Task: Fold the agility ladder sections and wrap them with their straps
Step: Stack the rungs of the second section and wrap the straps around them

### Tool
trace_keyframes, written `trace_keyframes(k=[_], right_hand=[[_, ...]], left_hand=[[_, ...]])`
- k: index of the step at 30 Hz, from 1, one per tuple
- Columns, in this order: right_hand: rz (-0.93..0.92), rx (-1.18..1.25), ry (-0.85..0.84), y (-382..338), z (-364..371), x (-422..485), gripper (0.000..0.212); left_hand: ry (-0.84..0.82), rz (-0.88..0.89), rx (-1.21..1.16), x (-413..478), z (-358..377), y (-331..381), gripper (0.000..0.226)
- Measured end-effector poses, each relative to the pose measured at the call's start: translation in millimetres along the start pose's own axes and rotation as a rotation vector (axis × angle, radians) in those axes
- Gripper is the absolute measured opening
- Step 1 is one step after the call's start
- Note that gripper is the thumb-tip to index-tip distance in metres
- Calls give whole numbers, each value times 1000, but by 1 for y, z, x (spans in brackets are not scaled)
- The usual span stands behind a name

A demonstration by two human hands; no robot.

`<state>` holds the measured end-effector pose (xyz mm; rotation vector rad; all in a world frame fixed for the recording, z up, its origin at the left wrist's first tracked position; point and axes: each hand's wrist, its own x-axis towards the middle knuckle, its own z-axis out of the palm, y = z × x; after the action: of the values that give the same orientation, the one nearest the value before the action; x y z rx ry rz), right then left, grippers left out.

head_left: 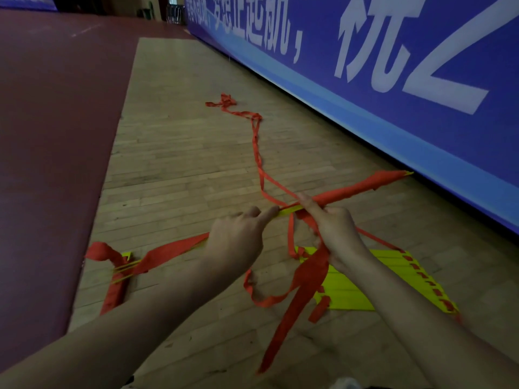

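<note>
A strip of pale wooden floor (pixel 182 164) runs away from the person, bordered along its left edge by a maroon mat (pixel 50 136) and along its right edge by a blue banner (pixel 393 80) with large white characters. A thin loose strap (pixel 257 141) snakes over the boards from a tangle near the far end to the hands.

Near the floor's right edge lies a flat ladder section (pixel 348 290) of yellow rungs side by side, red tabs down its right side. At the left edge, beside the mat, lies a smaller red-and-yellow bundle (pixel 115 287).

The 2 hands hold a long rolled bundle (pixel 365 186) above the floor, tilted up toward the banner. It is red-wrapped on its right half, with bare yellow rungs showing between the hands. The left hand (pixel 236 242) grips it with curled fingers, index finger stretched along the yellow. The right hand (pixel 337 228) is curled round the wide strap (pixel 297 290) (thumb lying on the wrapped part); the strap hangs below the wrist in loops over the flat section
</note>
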<state>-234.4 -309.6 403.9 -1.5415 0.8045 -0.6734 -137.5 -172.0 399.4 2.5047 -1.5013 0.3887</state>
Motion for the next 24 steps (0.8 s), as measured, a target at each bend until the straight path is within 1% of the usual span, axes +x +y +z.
trace_keyframes(k=[3, 6, 8, 12, 14, 16, 18, 20, 22, 24], right_hand=[[124, 223, -49, -2, 0, -1, 30], [223, 388, -128, -5, -3, -1, 23], [240, 428, -164, -5, -4, 0, 23], [211, 455, -234, -3, -6, 3, 27], [189, 455, -271, -3, -6, 3, 24], [165, 439, -303, -3, -5, 2, 20], [138, 424, -320, -5, -4, 0, 16], [117, 416, -326, -8, -2, -2, 14], [106, 395, -325, -9, -2, -3, 12], [110, 338, -321, -11, -5, -3, 10]], left_hand=[[-27, 26, 44, 2, 3, 2, 51], [-7, 25, -49, 2, 2, 0, 46], [-75, -62, -278, 6, -5, -4, 44], [-342, -334, -985, 14, -14, -17, 40], [-515, -411, -1205, 13, -16, -27, 44], [-693, -416, -1348, 10, -15, -37, 44], [-812, -387, -1430, 9, -14, -43, 41], [-888, -371, -1457, 8, -14, -46, 40], [-891, -373, -1478, 7, -14, -49, 33], [-833, -374, -1514, 8, -13, -48, 26]])
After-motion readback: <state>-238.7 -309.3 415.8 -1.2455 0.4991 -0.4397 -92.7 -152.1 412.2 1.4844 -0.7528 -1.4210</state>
